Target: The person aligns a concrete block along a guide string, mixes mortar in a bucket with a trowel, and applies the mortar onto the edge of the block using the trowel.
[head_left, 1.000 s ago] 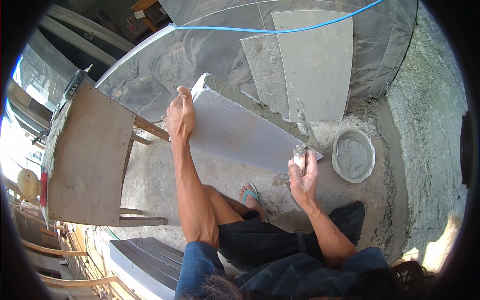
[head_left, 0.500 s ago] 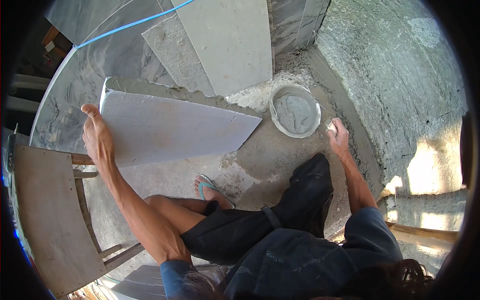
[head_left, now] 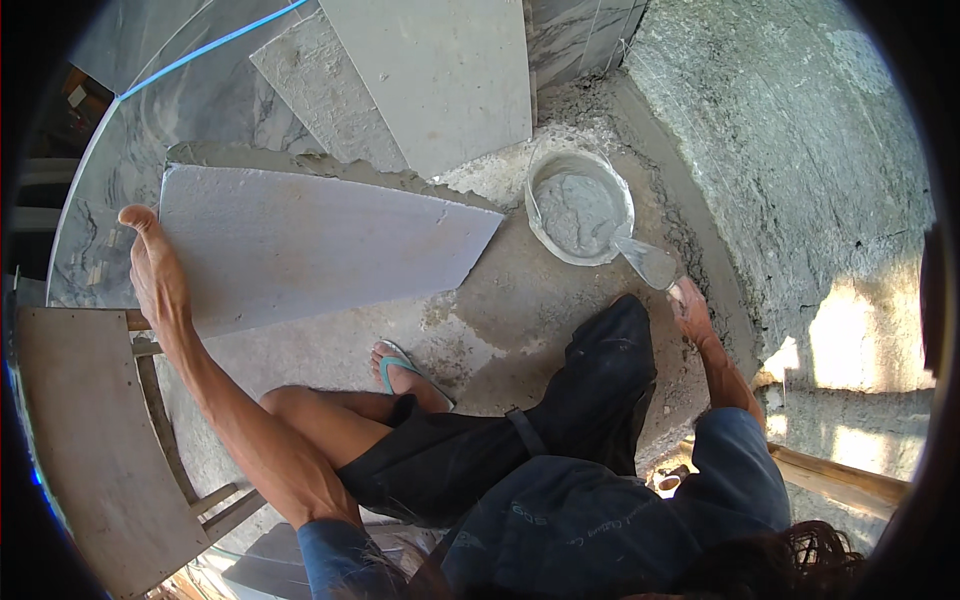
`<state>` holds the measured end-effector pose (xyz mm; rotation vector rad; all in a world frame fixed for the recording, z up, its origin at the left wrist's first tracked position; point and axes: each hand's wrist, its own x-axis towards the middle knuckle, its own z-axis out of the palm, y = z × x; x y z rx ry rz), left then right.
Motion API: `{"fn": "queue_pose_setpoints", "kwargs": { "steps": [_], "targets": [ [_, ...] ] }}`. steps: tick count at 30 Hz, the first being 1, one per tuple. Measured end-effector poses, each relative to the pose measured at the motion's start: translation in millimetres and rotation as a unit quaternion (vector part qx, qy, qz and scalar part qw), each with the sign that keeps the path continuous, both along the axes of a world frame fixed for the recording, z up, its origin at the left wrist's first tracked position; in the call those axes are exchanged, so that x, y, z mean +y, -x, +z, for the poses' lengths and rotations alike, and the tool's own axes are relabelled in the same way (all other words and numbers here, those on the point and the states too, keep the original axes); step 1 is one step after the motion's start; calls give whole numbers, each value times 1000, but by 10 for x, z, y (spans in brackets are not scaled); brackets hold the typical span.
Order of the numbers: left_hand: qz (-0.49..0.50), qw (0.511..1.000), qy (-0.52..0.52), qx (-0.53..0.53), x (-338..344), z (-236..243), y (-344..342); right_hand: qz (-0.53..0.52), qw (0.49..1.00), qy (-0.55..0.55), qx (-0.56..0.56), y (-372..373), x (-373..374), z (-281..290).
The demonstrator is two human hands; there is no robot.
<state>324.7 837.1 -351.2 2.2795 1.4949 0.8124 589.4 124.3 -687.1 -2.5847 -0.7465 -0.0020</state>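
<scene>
My left hand (head_left: pixel 158 270) grips the left edge of a large grey tile (head_left: pixel 310 235), thumb up along the side. The tile stands tilted, its pale smooth side toward me, and rough grey mortar (head_left: pixel 290 158) shows along its far edge. At the right, my right hand (head_left: pixel 692 312) is closed round the handle of a trowel (head_left: pixel 650 264), most of the handle hidden in the fist. The trowel's mortar-smeared blade points at the near right rim of a bucket (head_left: pixel 570 257), its tip at the rim. Wet grey mortar (head_left: pixel 578 212) lies inside the bucket.
Cut tile pieces (head_left: pixel 430 80) lean against a marbled surface (head_left: pixel 110 190) at the back, crossed by a blue strip (head_left: pixel 210 46). A rough plastered wall (head_left: pixel 800 180) rises on the right. A wooden chair (head_left: pixel 90 430) stands at the left. My sandalled foot (head_left: pixel 405 378) rests near the tile.
My right hand has turned, and the trowel's blade now shows, reaching to the bucket's rim. The view has shifted slightly; my left hand still holds the tile.
</scene>
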Motion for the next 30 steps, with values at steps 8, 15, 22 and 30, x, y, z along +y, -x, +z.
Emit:
{"fn": "queue_pose_setpoints", "kwargs": {
  "steps": [8,15,22,30],
  "targets": [
    [-85,996,-9,12,-317,128,-84,-115,993,-12,-21,134,-97,991],
    [-188,980,-40,58,-726,282,81,-156,981,-116,-18,115,708,1357],
    [-249,966,-38,63,-1009,456,111,-141,988,-34,57,103,1083,1604],
    [-281,956,-77,34,-1193,507,-3,-230,893,-232,310,61,1132,1734]
  ]
}}
